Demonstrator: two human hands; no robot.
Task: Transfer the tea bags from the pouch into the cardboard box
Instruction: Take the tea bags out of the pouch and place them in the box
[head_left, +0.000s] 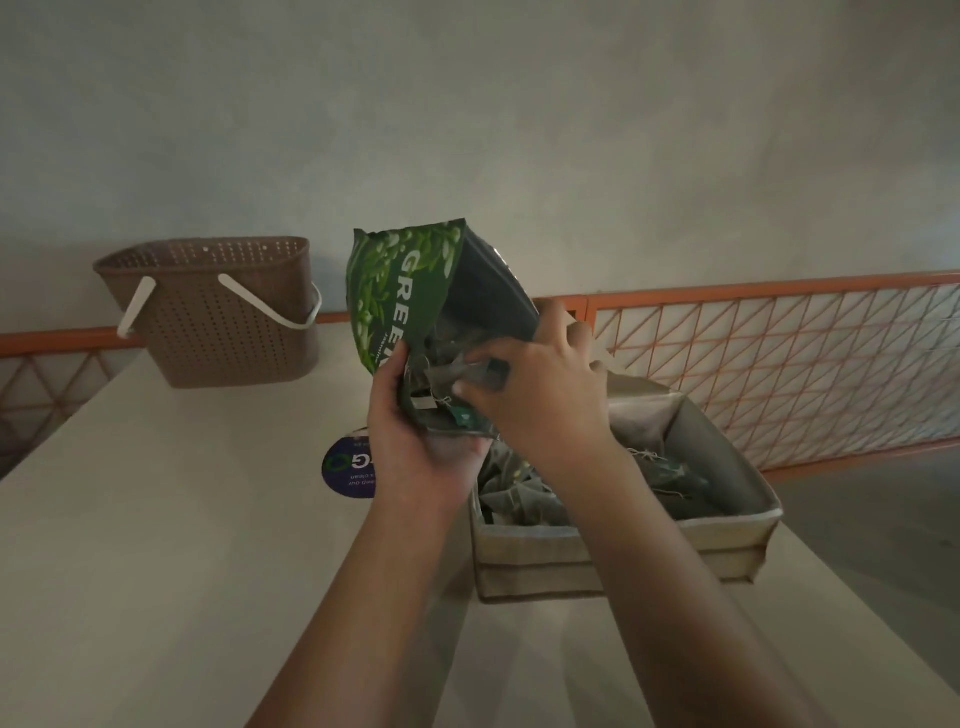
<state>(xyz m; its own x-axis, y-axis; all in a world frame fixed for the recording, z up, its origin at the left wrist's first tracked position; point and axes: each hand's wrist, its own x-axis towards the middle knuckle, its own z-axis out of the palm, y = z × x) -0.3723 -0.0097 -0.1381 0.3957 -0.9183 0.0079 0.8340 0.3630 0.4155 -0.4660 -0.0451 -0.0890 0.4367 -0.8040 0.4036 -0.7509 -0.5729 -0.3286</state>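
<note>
1. Several tea bags (447, 387) crowd the open mouth of the green pouch (402, 296), which is held in the air, tilted with its mouth down toward the person, above the near left corner of the box (613, 551).
2. More tea bags (670, 475) already lie inside the box, in a loose heap on its floor.
3. The left hand (415, 441) grips the pouch at its lower edge, fingers curled under it and thumb along the printed front.
4. The right hand (535, 384) reaches into the pouch mouth; its thumb and fingers pinch one tea bag (470, 373) there.
5. The box sits on the right part of a pale table (171, 519), its flaps open and its far side near an orange mesh railing (779, 364).
6. A round blue sticker (345, 467) lies on the table just left of the box, partly hidden by the left hand.
7. A brown perforated basket (223, 317) with a white handle stands at the table's far left edge, well apart from the box.
</note>
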